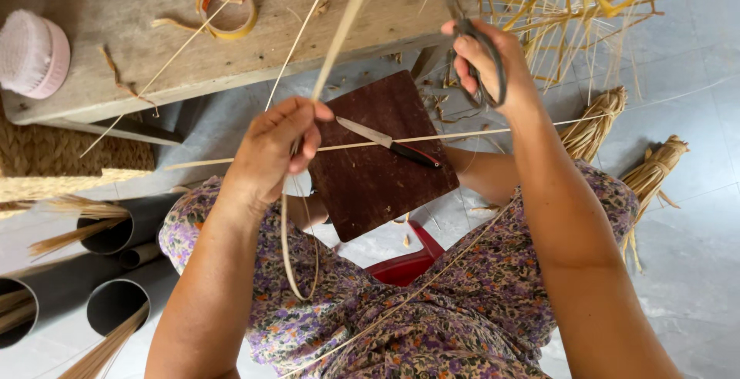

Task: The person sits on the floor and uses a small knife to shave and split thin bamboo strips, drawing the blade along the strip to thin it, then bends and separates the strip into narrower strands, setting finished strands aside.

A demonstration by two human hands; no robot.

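My left hand is closed around a long pale reed strip that rises toward the top of the view and curls down below my fist. My right hand grips grey metal scissors by their looped handles, blades pointing up beside the strip. A dark brown wooden board rests on my lap between my arms. A small knife with a dark handle lies on the board, across a thin straw stalk.
A worn wooden bench carries a roll of tape and a pink round pad. Loose yellow straw lies top right, tied straw bundles right, grey pipes with reeds lower left.
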